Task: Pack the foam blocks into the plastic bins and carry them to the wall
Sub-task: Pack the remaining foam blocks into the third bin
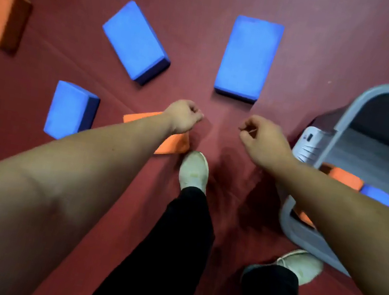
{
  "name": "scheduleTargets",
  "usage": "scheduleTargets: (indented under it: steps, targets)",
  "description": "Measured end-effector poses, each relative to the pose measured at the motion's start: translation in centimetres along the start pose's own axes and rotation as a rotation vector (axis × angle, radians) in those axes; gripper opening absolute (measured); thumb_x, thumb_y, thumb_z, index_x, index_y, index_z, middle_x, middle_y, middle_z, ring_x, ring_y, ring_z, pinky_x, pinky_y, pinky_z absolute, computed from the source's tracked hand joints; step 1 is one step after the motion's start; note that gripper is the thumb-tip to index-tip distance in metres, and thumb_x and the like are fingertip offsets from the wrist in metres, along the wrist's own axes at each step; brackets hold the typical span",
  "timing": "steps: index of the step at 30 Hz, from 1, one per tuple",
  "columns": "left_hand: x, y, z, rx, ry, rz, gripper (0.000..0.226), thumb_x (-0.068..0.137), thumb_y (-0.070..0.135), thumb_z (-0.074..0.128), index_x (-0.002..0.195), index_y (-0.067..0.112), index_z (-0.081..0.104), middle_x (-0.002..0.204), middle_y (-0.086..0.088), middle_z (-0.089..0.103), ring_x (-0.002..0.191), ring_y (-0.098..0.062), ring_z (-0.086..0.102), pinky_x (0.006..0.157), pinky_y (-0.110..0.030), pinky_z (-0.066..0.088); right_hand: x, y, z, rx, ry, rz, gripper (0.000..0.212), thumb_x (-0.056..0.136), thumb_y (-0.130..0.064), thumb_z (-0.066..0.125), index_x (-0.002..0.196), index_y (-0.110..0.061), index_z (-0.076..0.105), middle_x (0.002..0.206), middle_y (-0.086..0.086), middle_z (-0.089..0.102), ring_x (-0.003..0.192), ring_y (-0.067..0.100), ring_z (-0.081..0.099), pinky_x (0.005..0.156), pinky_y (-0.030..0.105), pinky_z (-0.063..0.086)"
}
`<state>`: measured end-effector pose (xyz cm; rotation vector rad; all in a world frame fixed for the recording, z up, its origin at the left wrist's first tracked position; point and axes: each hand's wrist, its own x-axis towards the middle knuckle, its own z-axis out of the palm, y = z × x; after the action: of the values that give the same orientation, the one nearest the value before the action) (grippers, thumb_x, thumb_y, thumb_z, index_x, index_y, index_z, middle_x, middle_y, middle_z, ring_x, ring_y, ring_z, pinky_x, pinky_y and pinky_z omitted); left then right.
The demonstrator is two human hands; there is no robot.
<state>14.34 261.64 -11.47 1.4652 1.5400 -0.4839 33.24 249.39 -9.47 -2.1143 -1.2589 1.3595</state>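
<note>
- Left hand (183, 117) clenched, empty — above an orange foam block (174, 144) on the red floor (332, 41).
- Right hand (261, 137) curled, empty, beside the grey plastic bin (363, 102).
- Blue foam blocks (248, 56) lie ahead.

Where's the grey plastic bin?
Head view, far right: the grey plastic bin stands beside the right hand, an orange foam block and a blue foam block inside.
</note>
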Motion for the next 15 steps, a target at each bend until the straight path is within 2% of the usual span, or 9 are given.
scheduleTargets:
  steps: [2, 4, 7, 9, 10, 12, 15]
  targets:
    - [2.7, -2.4, -1.4, 0.424, -0.079, 0.127, 0.033, 0.091, 0.036, 0.067, 0.117, 0.016, 0.067, 0.119, -0.007, 0.069, 0.112, -0.029, 0.061, 0.095, -0.037, 0.049, 2.9, 0.0, 3.7, 0.016, -0.052, 0.045, 0.013, 0.086, -0.014, 0.063, 0.097, -0.012, 0.069, 0.091, 0.002, 0.070, 0.086, 0.022, 0.066, 0.085, 0.032, 0.049]
    - [5.7, -4.3, -2.2, 0.625, -0.165, 0.180, 0.048, 0.087, 0.042, 0.070, 0.132, 0.027, 0.061, 0.132, -0.005, 0.061, 0.124, -0.031, 0.053, 0.102, -0.039, 0.045, 6.4, 0.0, 7.0, 0.141, -0.061, 0.166, 0.011, 0.088, -0.016, 0.066, 0.096, -0.010, 0.069, 0.086, 0.002, 0.066, 0.081, 0.019, 0.062, 0.087, 0.039, 0.053]
    - [9.6, -6.2, -1.8, 0.794, -0.286, 0.228, 0.071, 0.078, 0.045, 0.078, 0.143, 0.040, 0.049, 0.145, -0.003, 0.049, 0.135, -0.031, 0.042, 0.105, -0.044, 0.039, 10.8, 0.3, 10.1, 0.615, -0.050, 0.501, 0.014, 0.091, -0.028, 0.069, 0.092, -0.015, 0.064, 0.084, 0.004, 0.058, 0.077, 0.018, 0.056, 0.082, 0.047, 0.058]
    - [11.8, -7.1, -1.3, 0.996, -0.381, 0.263, 0.092, 0.070, 0.050, 0.084, 0.149, 0.043, 0.037, 0.155, 0.002, 0.036, 0.142, -0.030, 0.031, 0.109, -0.049, 0.032, 12.9, 0.9, 11.3, 0.863, -0.048, 0.640, 0.021, 0.090, -0.038, 0.069, 0.097, -0.021, 0.060, 0.085, -0.001, 0.055, 0.074, 0.016, 0.055, 0.082, 0.047, 0.060]
    - [12.8, -7.4, -1.0, 1.099, -0.429, 0.283, 0.101, 0.066, 0.051, 0.086, 0.151, 0.042, 0.033, 0.158, 0.004, 0.030, 0.144, -0.029, 0.028, 0.110, -0.050, 0.031, 13.8, 1.2, 11.8, 0.943, -0.044, 0.685, 0.029, 0.090, -0.043, 0.069, 0.105, -0.020, 0.059, 0.088, -0.002, 0.055, 0.076, 0.015, 0.057, 0.081, 0.045, 0.060]
    - [14.8, -7.7, 0.0, 1.239, -0.512, 0.308, 0.108, 0.061, 0.052, 0.089, 0.152, 0.042, 0.031, 0.159, 0.004, 0.024, 0.144, -0.027, 0.027, 0.111, -0.049, 0.031, 15.5, 2.1, 12.8, 1.072, -0.022, 0.750, 0.048, 0.088, -0.050, 0.067, 0.120, -0.016, 0.054, 0.108, 0.004, 0.060, 0.095, 0.020, 0.061, 0.082, 0.044, 0.060]
    - [17.1, -7.5, 1.1, 1.342, -0.551, 0.372, 0.101, 0.056, 0.053, 0.091, 0.144, 0.044, 0.042, 0.152, 0.001, 0.030, 0.135, -0.027, 0.035, 0.106, -0.045, 0.033, 17.9, 3.2, 14.0, 1.276, 0.010, 0.777, 0.073, 0.086, -0.057, 0.066, 0.142, -0.017, 0.042, 0.137, 0.016, 0.050, 0.119, 0.030, 0.055, 0.089, 0.046, 0.057]
